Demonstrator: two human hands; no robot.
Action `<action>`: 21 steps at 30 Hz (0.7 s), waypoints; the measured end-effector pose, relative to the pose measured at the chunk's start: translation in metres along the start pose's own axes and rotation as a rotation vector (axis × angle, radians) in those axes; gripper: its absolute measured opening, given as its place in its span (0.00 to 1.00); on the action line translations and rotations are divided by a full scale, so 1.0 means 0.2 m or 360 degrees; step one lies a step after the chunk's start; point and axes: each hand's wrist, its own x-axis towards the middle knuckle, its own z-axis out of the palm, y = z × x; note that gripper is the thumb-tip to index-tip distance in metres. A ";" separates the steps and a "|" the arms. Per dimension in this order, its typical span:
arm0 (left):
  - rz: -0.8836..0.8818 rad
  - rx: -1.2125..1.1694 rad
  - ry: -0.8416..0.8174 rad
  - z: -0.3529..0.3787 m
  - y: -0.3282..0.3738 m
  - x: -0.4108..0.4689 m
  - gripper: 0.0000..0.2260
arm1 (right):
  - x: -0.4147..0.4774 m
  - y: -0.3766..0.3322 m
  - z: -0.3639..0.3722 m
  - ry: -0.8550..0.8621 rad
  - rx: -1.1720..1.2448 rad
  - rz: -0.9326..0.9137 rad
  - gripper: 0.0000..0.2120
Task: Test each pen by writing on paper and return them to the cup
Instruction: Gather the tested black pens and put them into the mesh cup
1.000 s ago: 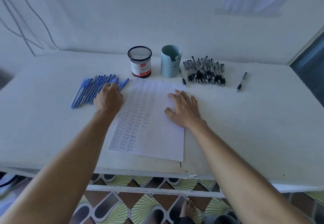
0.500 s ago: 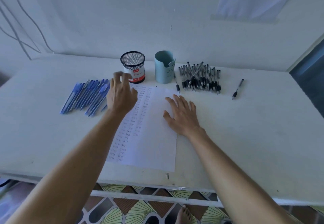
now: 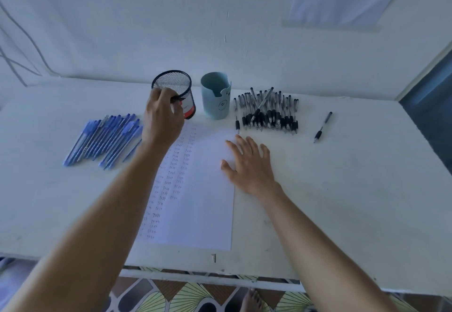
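A sheet of paper with columns of handwritten test marks lies in the middle of the white table. My left hand reaches to the black mesh cup behind the paper, its fingers curled over the cup's near rim. My right hand rests flat, fingers spread, on the paper's right edge. Several blue pens lie in a row to the left. Beside the mesh cup stands a light blue cup. A heap of black pens lies to its right.
One black pen lies alone, right of the heap. Another black pen lies between the blue cup and the heap. A wall stands directly behind the table. A patterned floor and a bare foot show below the front edge.
My left hand has moved from the blue pens forward and right to the mesh cup, and its fingers have curled over the rim. The right hand has stayed on the paper.
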 end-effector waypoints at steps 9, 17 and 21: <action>0.0162 -0.0011 0.0137 -0.05 0.12 -0.29 0.06 | 0.02 0.00 -0.04 0.0015 0.0047 0.0010 0.28; 0.0151 -0.0185 0.0505 -0.22 0.19 -0.22 0.05 | 0.04 -0.08 -0.05 -0.0147 -0.0030 0.0010 0.26; 0.0150 -0.0151 0.0464 -0.25 0.21 -0.21 0.06 | 0.05 -0.06 -0.06 -0.0108 -0.0051 0.0008 0.26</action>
